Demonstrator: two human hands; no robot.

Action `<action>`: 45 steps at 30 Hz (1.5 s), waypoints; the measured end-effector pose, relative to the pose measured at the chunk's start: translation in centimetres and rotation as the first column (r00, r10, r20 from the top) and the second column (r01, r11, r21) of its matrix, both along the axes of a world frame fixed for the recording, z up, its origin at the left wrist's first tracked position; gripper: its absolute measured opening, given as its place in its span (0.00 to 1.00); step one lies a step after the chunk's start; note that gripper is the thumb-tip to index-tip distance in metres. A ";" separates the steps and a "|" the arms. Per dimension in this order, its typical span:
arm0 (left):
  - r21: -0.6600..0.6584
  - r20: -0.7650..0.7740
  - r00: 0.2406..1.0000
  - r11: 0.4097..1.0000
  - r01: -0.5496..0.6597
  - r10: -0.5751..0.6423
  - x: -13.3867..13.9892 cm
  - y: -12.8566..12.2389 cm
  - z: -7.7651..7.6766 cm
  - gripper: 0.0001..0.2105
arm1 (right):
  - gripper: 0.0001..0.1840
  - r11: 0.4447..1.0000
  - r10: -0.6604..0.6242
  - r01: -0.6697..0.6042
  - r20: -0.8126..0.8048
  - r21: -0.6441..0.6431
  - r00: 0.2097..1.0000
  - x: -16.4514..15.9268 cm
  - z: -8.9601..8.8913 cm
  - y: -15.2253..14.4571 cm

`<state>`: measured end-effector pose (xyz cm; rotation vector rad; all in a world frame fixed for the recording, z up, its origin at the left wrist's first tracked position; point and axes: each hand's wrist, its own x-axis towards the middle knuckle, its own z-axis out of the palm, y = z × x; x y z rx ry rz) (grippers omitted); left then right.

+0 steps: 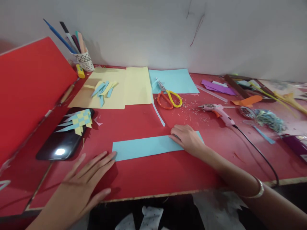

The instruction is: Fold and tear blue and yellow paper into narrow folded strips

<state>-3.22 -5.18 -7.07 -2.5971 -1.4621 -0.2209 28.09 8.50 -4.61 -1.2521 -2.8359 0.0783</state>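
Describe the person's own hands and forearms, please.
The left hand and right hand are ungloved, with no sleeve showing at either wrist. A thin, pale, shiny bangle circles the right forearm.

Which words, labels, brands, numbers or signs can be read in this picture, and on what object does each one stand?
None can be read with certainty.
Purple box at the right edge: pale marks, too blurred and cut off to read.
Pink glue gun: any marking on its handle is too small to read.
White cup: a dark drawn pattern, no readable word.
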 end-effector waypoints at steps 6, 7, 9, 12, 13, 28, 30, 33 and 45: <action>-0.099 0.153 0.982 0.991 -0.094 0.109 2.2 3.1 1.2 0.18 | 0.12 0.998 -0.031 0.032 0.003 -0.052 1.000 -0.2 0.6 -0.1; -0.118 0.180 0.974 0.986 -0.118 0.138 2.9 3.7 1.4 0.20 | 0.12 0.998 -0.034 0.033 -0.015 -0.061 0.999 -0.4 0.8 -0.3; -0.155 0.219 0.958 0.976 -0.151 0.183 4.2 4.8 1.7 0.21 | 0.10 0.997 -0.023 0.017 -0.071 -0.075 0.997 -0.8 1.1 -0.8; -0.234 0.272 0.944 0.964 -0.123 0.187 5.9 5.7 2.1 0.16 | 0.12 0.996 0.025 -0.039 -0.167 -0.081 0.986 -2.1 1.4 -1.8; -0.258 0.294 0.939 0.961 -0.103 0.179 6.3 5.8 2.2 0.14 | 0.12 0.994 0.045 -0.061 -0.184 -0.085 0.982 -2.6 1.4 -2.1; -0.318 0.297 0.839 0.876 -0.364 0.456 5.9 4.1 2.3 0.12 | 0.10 0.989 0.039 -0.038 0.007 -0.140 0.999 -6.2 1.3 -3.0; -0.294 0.283 0.844 0.879 -0.376 0.456 6.1 4.1 2.2 0.13 | 0.10 0.989 0.045 -0.042 0.015 -0.140 0.999 -7.0 1.3 -2.9; -0.235 0.221 0.848 0.870 -0.434 0.482 6.4 4.1 2.2 0.14 | 0.10 0.985 0.030 -0.025 0.029 -0.169 0.999 -7.7 1.2 -2.4; -0.073 0.052 0.850 0.851 -0.521 0.525 6.8 3.9 2.2 0.14 | 0.10 0.993 0.019 -0.018 0.010 -0.120 1.000 -7.5 0.2 -2.1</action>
